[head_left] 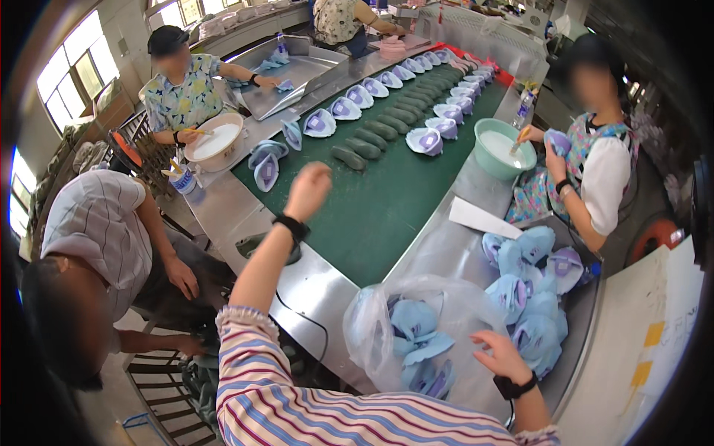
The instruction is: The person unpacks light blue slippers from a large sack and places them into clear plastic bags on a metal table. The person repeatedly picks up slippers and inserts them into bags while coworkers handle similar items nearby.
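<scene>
My left hand [311,187] hovers over the near part of the green belt [357,230], fingers curled in, with nothing showing in them. Ahead of it lies a row of dark green shoe lasts [366,141], flanked by two rows of blue-and-lilac shoe uppers [320,123]. Beneath my left forearm, a dark green rounded piece [290,251] rests on the metal edge. My right hand [500,355] is open, fingers apart, beside a clear plastic bag [364,320] with blue uppers [415,320] in it. More blue uppers [539,327] are heaped just beyond that hand.
One person on the right holds a lilac upper [558,141] and a brush over a green basin [487,167]. Another, at far left, brushes at a cream basin [219,152]. A third person bends close on my left. A white board [632,357] stands right.
</scene>
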The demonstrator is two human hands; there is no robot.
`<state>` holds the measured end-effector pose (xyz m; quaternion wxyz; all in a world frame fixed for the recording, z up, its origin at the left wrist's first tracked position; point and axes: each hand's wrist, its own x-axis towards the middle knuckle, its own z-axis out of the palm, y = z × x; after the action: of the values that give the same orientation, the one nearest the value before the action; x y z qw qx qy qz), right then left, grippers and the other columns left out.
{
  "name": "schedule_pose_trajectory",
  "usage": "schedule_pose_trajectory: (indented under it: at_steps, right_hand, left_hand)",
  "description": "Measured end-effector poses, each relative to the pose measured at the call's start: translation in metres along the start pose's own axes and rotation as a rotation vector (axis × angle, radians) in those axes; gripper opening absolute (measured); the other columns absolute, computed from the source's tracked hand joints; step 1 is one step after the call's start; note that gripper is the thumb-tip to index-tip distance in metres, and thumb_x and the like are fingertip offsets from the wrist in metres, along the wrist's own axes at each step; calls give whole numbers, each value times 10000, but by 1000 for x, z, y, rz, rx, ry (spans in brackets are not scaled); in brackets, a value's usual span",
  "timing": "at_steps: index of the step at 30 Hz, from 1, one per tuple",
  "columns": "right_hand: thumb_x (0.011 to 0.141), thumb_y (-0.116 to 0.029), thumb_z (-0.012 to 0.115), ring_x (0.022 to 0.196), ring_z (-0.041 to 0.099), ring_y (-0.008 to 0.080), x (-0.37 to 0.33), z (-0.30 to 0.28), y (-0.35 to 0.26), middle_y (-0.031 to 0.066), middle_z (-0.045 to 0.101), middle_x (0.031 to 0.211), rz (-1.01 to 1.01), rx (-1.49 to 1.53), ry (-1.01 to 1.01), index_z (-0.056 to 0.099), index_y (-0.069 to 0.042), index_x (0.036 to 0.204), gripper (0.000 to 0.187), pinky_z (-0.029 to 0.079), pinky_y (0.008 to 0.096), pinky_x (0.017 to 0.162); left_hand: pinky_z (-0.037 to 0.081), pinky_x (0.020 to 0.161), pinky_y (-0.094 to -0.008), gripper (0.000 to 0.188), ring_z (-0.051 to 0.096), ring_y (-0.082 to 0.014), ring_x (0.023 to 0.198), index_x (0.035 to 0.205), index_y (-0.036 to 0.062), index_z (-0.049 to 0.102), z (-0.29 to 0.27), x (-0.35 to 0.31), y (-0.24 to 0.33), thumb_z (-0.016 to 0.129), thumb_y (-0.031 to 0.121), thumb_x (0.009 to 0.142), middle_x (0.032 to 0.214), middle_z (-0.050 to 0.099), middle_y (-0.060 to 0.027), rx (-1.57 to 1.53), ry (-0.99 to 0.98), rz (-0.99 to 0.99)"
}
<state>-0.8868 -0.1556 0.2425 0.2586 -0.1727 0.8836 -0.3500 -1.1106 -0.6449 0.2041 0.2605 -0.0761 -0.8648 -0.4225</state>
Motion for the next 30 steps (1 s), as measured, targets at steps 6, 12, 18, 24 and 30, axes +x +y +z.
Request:
schedule_pose_trajectory:
  at_steps: [6,12,18,24,30]
  right_hand:
    - [727,-408,745,1264,371,405,53,92,45,232,427,1339,-302,-57,-5,318,20,1380,890,339,419,1050]
    - [716,-337,740,1217,436,342,47,127,49,186,482,1309,-292,-198,-69,432,-28,1323,747,367,407,1024]
    - [797,-323,680,1215,451,359,18,93,113,209,499,1292,-239,-57,-48,463,-19,1303,629,360,399,1033]
    - [877,-487,589,1196,487,323,5,77,129,244,411,1369,141,396,14,318,36,1391,782,420,386,968]
    - [810,-468,690,1297,362,354,-9,81,104,189,228,1480,203,614,-86,235,-115,1468,874,449,484,925]
  left_hand:
    - [359,1018,-453,551,390,-341,1268,1245,71,494,77,-189,165,710,275,781,1314,460,-155,-71,-923,284]
    - [248,1078,-511,778,245,-373,1366,1343,75,403,63,-285,167,775,275,690,1433,317,-176,318,-823,80]
    - [251,1067,-514,752,192,-392,1382,1307,104,464,-7,-329,150,798,240,648,1457,278,-172,732,-840,-12]
    - [292,1030,-515,797,250,-369,1364,1314,80,436,53,-338,194,811,254,632,1430,316,-180,370,-734,182]
    - [415,920,-431,795,394,-328,1268,1243,24,443,145,-337,207,830,276,596,1367,408,-143,378,-713,-49]
